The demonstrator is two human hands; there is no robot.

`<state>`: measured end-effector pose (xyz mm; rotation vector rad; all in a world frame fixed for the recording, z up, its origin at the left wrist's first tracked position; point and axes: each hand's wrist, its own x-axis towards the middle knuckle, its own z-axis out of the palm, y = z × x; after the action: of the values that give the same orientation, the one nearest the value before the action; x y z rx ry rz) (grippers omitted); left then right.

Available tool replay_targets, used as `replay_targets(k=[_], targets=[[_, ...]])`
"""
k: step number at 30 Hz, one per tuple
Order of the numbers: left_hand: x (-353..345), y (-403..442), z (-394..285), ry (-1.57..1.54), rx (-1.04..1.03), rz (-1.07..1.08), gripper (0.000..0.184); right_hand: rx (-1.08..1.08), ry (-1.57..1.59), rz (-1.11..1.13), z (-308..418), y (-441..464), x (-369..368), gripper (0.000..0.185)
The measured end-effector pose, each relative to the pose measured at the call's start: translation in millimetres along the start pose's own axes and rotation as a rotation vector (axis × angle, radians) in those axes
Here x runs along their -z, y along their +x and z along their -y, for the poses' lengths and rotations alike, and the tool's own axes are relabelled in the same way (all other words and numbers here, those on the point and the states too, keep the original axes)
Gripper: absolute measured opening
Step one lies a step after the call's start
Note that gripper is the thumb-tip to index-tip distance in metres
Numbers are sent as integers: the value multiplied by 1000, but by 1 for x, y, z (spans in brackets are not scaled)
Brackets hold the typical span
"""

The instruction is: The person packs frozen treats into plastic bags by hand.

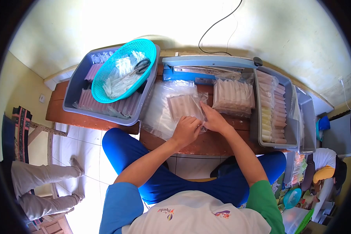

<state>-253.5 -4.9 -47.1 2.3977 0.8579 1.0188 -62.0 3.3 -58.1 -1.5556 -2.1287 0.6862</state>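
The left hand (186, 130) has its fingertips drawn together on the near right corner of a clear, flat plastic bag holding pale pinkish-brown sticks (182, 107). The right hand (214, 119) touches the bag's right edge, index finger extended (whether it is clamped on the film cannot be told). The bag lies partly over flat, clear plastic sheeting (155, 107) on a reddish-brown wooden table (206, 145). Packed clear bags of similar sticks (233, 95) stand just right; a long blue sealer-like device (212, 61) lies beyond.
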Motion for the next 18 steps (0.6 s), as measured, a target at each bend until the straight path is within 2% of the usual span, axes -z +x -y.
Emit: replay_targets(k=[2,9,11,18], targets=[[-1,-1,0,1,1,6,8,-105,50,65,4,3,4,83],[-1,0,1,12,4,24,8,-70,25,-11,0,6,-4,76],[-2,-1,2,8,-1,26,9,-42,47,-95,0,5,-6,76],[-2,-1,1,23,0,35,10,-78,17,-131,8,4,-6,66]])
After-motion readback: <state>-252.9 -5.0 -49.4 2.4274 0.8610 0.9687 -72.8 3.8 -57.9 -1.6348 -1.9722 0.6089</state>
